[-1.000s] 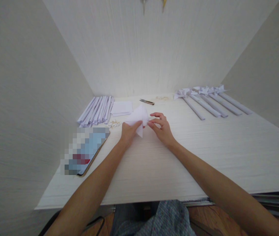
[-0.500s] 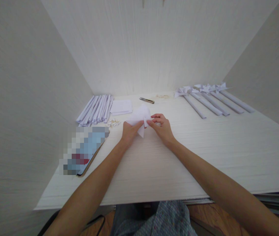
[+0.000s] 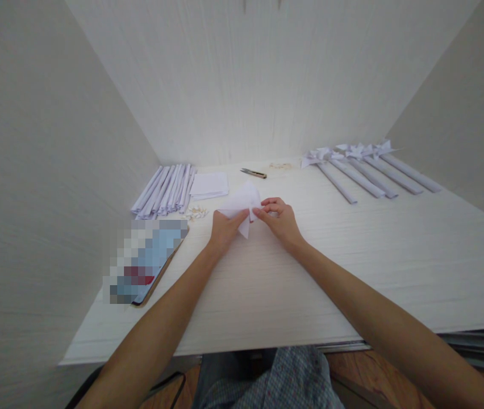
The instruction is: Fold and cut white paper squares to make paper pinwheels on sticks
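Between my two hands is a white sheet of paper [image 3: 244, 196], partly folded, with one pointed flap hanging toward me. My left hand [image 3: 226, 228] grips its left side, thumb lying along the near edge. At the right edge, my right hand [image 3: 281, 222] pinches the paper between thumb and fingers. The fingers under the sheet are partly hidden. Just behind and left lies a small stack of white paper squares [image 3: 209, 184]. Beyond the held paper rests a pair of thread snips [image 3: 253, 173].
Rolled paper sticks [image 3: 165, 190] lie bundled at the left wall, near small pale bits [image 3: 196, 213]. A phone [image 3: 157, 261], blurred, lies nearer me. Several paper pinwheels [image 3: 357, 152] on rolled sticks lie at back right. More pale bits [image 3: 281, 166] lie by the back wall.
Both hands keep nearly the same hold on the folded paper. The whole view has shifted very slightly; nothing has been let go or picked up.
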The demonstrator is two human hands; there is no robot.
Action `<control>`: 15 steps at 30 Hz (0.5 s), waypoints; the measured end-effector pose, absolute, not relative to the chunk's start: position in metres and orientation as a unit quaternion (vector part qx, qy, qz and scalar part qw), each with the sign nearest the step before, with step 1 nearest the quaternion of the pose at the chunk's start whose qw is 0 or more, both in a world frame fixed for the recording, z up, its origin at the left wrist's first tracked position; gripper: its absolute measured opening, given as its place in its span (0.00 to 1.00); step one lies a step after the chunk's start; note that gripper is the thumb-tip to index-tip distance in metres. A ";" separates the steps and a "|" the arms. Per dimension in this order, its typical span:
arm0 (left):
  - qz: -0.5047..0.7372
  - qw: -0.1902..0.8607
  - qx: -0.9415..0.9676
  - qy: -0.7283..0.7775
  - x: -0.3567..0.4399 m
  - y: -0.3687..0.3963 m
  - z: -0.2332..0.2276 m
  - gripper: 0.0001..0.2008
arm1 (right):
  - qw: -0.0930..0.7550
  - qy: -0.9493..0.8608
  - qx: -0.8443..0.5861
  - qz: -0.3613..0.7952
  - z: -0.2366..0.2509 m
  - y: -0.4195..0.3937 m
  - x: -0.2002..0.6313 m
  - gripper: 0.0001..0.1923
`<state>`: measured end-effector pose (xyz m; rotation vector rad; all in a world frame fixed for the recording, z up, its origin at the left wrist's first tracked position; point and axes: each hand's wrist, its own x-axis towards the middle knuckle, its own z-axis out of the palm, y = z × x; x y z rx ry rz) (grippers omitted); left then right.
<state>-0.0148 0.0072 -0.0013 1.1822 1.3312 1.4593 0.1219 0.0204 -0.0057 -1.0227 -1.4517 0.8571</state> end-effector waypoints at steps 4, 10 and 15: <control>0.574 0.398 0.471 0.539 -0.014 0.006 0.002 0.13 | 0.551 -0.611 -0.431 0.371 -0.004 0.020 0.122 0.11; 0.562 0.386 0.488 0.545 -0.013 0.004 0.003 0.11 | 0.544 -0.612 -0.438 0.371 -0.004 0.020 0.122 0.07; 0.558 0.383 0.499 0.541 -0.014 0.004 0.002 0.11 | 0.532 -0.622 -0.447 0.361 -0.004 0.020 0.123 0.06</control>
